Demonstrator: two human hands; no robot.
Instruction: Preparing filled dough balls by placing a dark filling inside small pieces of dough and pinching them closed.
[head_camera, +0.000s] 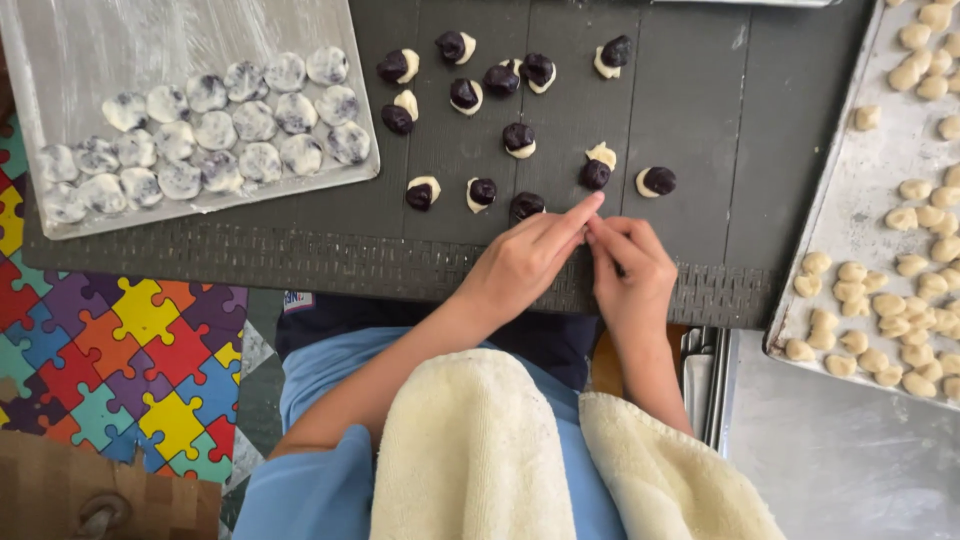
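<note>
Two bare hands meet at the near edge of the dark slatted worktop (700, 110), seen from the head camera. Left hand (520, 262): fingers drawn together, index finger stretched out toward the right hand, its tip just short of a dark filling ball. Right hand (630, 268): fingertips pinched together against the left hand's fingertips; whatever small piece sits between them is hidden, so the held thing cannot be told.

Around the hands, on the worktop: about fifteen paired pieces, each a dark purple filling ball touching a pale dough lump (520, 138), scattered well apart; the nearest ones (596, 170) lie just beyond the fingertips.

Far left: rectangular metal tray (60, 40) holding rows of flattened white rounds mottled with dark filling (215, 125).

Right: second metal tray (860, 190) strewn with small plain cream dough pieces (915, 260), reaching off the frame.

Near the body: two cream terry towels (470, 450) over blue-clothed knees. Lower left: multicoloured jigsaw-pattern floor mat (130, 350).
</note>
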